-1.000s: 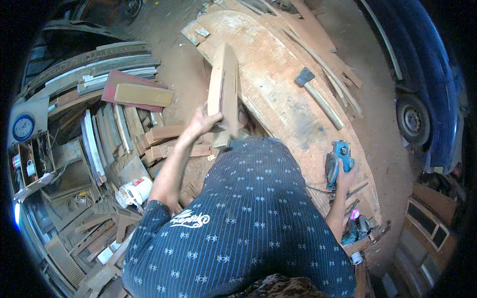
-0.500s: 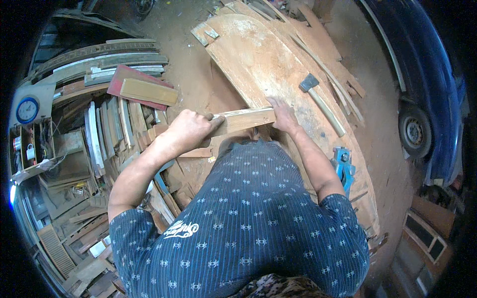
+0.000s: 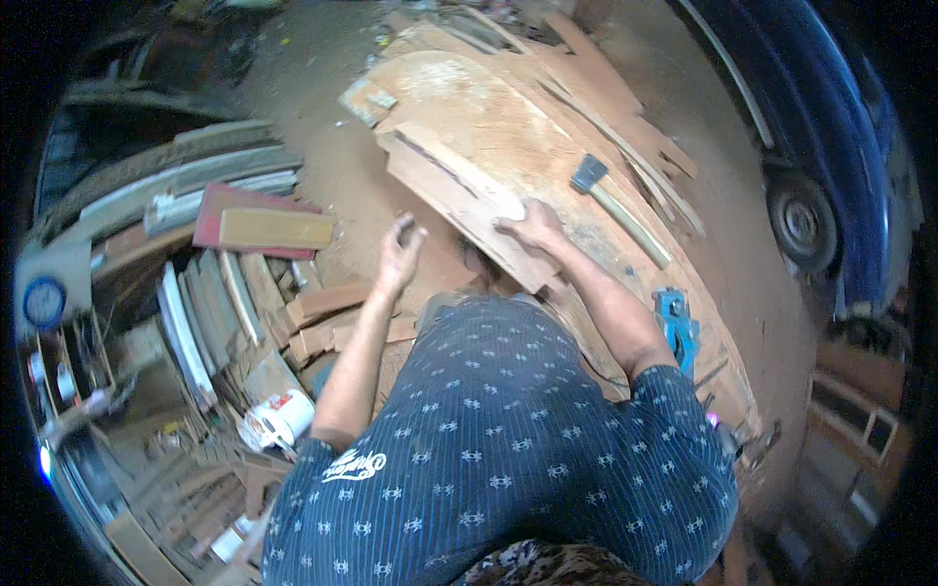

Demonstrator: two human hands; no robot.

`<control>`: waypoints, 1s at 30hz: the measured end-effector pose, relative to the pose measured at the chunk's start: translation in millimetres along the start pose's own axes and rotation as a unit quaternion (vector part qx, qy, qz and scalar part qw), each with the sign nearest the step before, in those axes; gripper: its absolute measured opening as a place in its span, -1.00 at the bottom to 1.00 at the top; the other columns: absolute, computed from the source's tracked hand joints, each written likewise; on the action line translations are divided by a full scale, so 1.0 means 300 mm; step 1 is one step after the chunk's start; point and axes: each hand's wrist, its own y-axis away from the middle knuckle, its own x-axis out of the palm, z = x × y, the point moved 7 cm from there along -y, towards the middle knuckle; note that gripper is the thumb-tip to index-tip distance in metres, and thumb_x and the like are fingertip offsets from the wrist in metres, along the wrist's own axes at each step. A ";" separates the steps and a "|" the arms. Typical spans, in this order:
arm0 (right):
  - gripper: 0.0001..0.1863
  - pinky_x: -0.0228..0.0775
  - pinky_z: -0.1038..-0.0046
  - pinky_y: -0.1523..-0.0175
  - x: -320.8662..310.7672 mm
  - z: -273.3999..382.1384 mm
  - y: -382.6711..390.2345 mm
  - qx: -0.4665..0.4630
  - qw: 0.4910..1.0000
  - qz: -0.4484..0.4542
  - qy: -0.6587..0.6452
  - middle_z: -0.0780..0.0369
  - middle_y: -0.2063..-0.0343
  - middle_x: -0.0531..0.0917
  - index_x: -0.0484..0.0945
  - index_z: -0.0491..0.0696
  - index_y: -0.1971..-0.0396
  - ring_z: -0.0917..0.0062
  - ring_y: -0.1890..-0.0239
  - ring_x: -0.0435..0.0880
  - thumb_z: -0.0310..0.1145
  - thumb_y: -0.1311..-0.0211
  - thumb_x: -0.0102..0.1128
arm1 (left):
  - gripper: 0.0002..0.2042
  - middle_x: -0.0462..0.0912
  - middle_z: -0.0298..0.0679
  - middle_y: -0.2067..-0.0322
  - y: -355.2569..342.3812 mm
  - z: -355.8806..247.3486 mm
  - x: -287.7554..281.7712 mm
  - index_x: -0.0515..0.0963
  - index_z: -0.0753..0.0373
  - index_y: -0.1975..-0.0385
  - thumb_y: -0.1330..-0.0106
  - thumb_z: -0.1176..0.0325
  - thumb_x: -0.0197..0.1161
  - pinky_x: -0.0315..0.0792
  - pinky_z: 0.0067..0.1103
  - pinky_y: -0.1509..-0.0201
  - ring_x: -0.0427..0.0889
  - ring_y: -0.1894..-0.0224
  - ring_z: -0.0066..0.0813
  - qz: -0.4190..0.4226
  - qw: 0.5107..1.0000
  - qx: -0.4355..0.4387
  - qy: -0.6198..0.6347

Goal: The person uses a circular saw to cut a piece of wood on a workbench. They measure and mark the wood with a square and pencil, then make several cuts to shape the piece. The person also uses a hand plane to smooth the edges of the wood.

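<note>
Head view: your right hand [image 3: 533, 230] is clasped on the right edge of the board [image 3: 459, 190], thumb on its face; your left hand [image 3: 399, 256] is empty, loosely spread, apart from the board's left side. Slanting over the near side of the bench [image 3: 469, 83], the board should be stiff and fairly heavy, best held by both long edges. Your right fingers' undersides are hidden, and you cannot tell whether the board rests on the bench.

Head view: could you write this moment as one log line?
Right hand: holding pale rectangular wooden board | left hand: empty, off the board | on tan wooden worktop: black-headed hatchet with pale handle, blue power tool
</note>
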 end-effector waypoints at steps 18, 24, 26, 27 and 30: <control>-0.73 0.53 0.30 0.04 -0.404 -0.420 0.528 0.172 0.845 -0.454 -0.226 0.09 0.19 0.73 0.69 -0.05 0.21 0.28 0.14 0.71 -0.20 -0.17 0.37 | -0.30 0.43 -0.21 -0.23 0.125 0.071 0.276 0.23 0.21 -0.39 -0.42 -0.14 0.14 0.43 -0.17 -0.25 0.41 -0.25 -0.26 0.157 0.895 -0.322 0.264; -0.79 0.44 0.12 -0.05 -0.574 -1.127 1.355 0.323 0.701 -0.620 0.142 -0.05 0.27 0.68 0.64 -0.15 0.27 0.03 0.15 0.64 -0.36 -0.16 0.18 | -0.31 0.48 -0.15 -0.18 0.305 -0.060 0.226 0.26 0.22 -0.36 -0.39 -0.09 0.21 0.47 -0.24 -0.18 0.52 -0.15 -0.22 0.153 0.891 -0.360 0.230; -0.75 0.44 0.11 -0.04 -0.538 -1.287 1.482 0.339 0.730 -0.570 0.163 -0.06 0.27 0.67 0.63 -0.15 0.21 0.02 0.14 0.63 -0.35 -0.16 0.19 | -0.30 0.49 -0.15 -0.19 0.364 -0.047 0.218 0.26 0.22 -0.37 -0.38 -0.10 0.22 0.48 -0.26 -0.16 0.53 -0.15 -0.21 0.135 0.879 -0.391 0.235; -0.74 0.44 0.10 -0.03 -0.527 -1.344 1.526 0.364 0.698 -0.604 0.125 -0.05 0.27 0.68 0.63 -0.14 0.19 0.02 0.14 0.63 -0.34 -0.16 0.19 | -0.32 0.49 -0.14 -0.18 0.383 -0.088 0.230 0.29 0.20 -0.35 -0.37 -0.10 0.23 0.52 -0.27 -0.13 0.55 -0.13 -0.19 0.157 0.900 -0.345 0.216; -0.61 0.46 0.11 -0.03 -0.433 -1.452 1.503 0.288 0.787 -0.527 0.144 -0.06 0.23 0.69 0.61 -0.14 0.06 0.00 0.10 0.64 -0.26 -0.13 0.26 | -0.37 0.53 -0.16 -0.14 0.459 -0.130 0.235 0.35 0.17 -0.31 -0.37 -0.08 0.24 0.55 -0.27 -0.07 0.59 -0.08 -0.23 0.080 0.911 -0.361 0.183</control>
